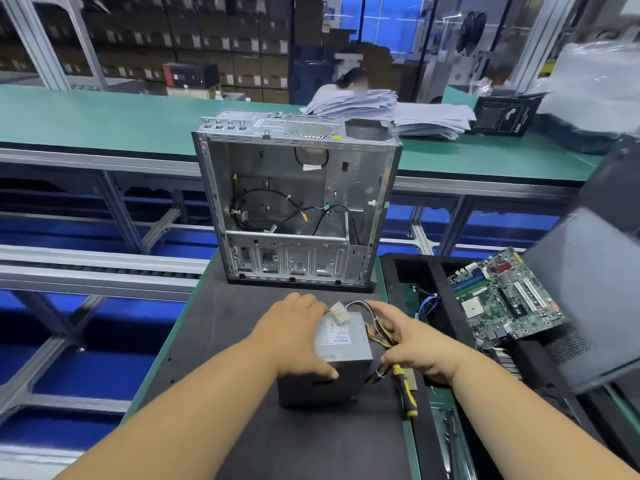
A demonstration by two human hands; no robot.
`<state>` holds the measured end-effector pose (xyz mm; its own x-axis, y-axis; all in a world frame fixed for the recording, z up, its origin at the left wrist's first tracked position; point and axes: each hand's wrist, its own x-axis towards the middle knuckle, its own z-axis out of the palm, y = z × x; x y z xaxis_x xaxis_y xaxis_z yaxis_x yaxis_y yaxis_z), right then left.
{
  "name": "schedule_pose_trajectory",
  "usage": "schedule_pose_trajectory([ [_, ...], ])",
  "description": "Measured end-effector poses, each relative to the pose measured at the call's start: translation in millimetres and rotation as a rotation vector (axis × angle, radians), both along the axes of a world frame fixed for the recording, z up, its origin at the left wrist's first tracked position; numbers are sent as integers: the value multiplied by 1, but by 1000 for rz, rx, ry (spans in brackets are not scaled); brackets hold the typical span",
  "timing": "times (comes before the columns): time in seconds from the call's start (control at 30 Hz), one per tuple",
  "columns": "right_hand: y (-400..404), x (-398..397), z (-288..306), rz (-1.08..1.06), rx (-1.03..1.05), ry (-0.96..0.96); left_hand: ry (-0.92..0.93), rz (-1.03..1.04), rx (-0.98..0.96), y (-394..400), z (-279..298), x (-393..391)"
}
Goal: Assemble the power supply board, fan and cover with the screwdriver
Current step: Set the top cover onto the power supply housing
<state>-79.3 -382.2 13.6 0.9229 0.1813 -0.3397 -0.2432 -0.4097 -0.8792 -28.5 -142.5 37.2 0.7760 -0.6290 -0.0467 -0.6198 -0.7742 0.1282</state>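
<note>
A grey power supply unit (341, 355) with a white label lies on the black mat (221, 341) close to me. My left hand (294, 336) grips its left side, thumb on the near face. My right hand (412, 344) holds the bundle of yellow and black cables (379, 336) coming off its right side; a white connector (338, 313) lies on top. The open, bare metal computer case (294, 202) stands upright behind it, loose wires inside. A yellow-and-black handled screwdriver (406, 393) lies on the mat just right of the unit.
A green motherboard (502, 299) leans in a black tray (408, 268) at the right. A dark case cover (595, 292) stands at the far right. Paper stacks (381, 109) and a person sit on the far green bench. Conveyor rails run at the left.
</note>
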Motion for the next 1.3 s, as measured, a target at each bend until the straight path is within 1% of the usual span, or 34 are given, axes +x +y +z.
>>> schedule_pose_trajectory([
  [0.07, -5, 2, -1, -111, -30, -38, 17, 26, -17, 0, -1, 2],
  [0.13, -6, 4, -1, -189, -68, -122, 32, 64, -44, 2, 0, 2],
  [0.2, -2, 5, 7, -232, -107, -194, 83, 153, -111, 4, 2, 2],
  [0.23, 1, 6, 15, -256, -143, -238, 134, 234, -178, 7, 3, 3],
  [0.27, 4, 7, 23, -280, -187, -294, 206, 336, -271, 10, 6, 3],
  [0.33, 10, 12, 42, -317, -294, -420, 413, 535, -447, 19, 9, 4],
  [0.43, 22, 25, 66, -342, -502, -591, 739, 685, -657, 33, 4, 4],
  [0.5, 32, 38, 74, -353, -571, -628, 928, 770, -842, 40, -3, 0],
  [0.57, 46, 52, 77, -337, -582, -638, 1043, 804, -987, 47, -17, -4],
  [0.67, 68, 69, 72, -239, -610, -619, 1138, 855, -1106, 58, -44, -12],
  [0.77, 88, 79, 57, -82, -662, -574, 1208, 930, -1166, 68, -66, -15],
  [0.87, 102, 80, 41, 27, -677, -499, 1218, 998, -1190, 73, -79, -16],
  [0.93, 105, 79, 31, 57, -665, -464, 1209, 1019, -1172, 76, -83, -15],
  [1.03, 107, 75, 23, 99, -645, -478, 1211, 1013, -1103, 80, -85, -10],
  [1.17, 99, 65, 19, 48, -604, -470, 1211, 997, -1021, 82, -82, -4],
  [1.3, 77, 46, 7, -91, -632, -394, 1163, 981, -1012, 77, -79, 1],
])
